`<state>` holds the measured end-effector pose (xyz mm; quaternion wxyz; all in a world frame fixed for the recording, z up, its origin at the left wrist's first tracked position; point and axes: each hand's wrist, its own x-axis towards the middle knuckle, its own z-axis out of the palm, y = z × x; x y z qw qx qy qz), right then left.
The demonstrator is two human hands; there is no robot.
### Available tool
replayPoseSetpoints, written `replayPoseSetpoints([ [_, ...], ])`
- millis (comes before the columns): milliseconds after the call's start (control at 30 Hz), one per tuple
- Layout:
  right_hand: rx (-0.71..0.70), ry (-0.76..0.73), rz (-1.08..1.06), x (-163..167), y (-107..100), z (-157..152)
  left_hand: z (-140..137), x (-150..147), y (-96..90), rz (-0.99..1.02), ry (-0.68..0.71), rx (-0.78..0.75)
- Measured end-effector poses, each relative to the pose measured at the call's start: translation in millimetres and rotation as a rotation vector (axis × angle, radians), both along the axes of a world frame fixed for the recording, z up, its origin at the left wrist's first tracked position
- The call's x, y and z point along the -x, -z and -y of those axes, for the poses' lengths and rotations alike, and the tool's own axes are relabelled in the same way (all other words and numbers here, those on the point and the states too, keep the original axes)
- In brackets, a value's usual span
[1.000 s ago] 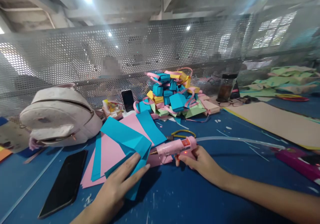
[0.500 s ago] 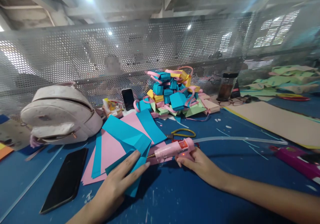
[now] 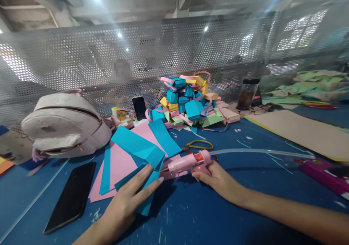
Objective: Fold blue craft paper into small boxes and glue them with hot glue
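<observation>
Blue ppr (image 3: 150,155) in L hand (image 3: 128,198), glue gun (image 3: 187,164) (pink) in R hand (image 3: 220,180).

The blue desk (image 3: 191,216) has a white backpack (image 3: 68,132), black smartphone (image 3: 70,197), pink paper sheets (image 3: 121,165), yellow-handled scissors (image 3: 188,146) and a heap of little paper boxes (image 3: 194,110) on it.

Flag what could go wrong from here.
The pink glue gun has its red light lit and its nozzle close to the left hand, so a burn seems possible. Stray glue might mark the pink sheets under the blue paper. The long glue stick could snag.
</observation>
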<state>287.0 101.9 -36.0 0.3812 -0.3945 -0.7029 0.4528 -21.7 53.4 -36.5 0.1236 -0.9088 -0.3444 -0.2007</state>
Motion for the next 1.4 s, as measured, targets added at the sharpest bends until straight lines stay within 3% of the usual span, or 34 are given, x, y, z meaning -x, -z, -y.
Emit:
replayPoseSetpoints([
  [667,-0.033,0.014,-0.039,0.2,1.3,-2.2,-0.9,3.2,4.6,-0.016,-0.004,-0.004],
  [967,-0.034,0.009,-0.049,-1.4,-0.4,-3.0,-0.2,-0.8,-1.7,-0.002,-0.001,-0.017],
  [1400,-0.042,0.108,-0.002,-4.1,4.8,-5.8,1.1,-1.6,-2.8,0.017,0.0,-0.004],
])
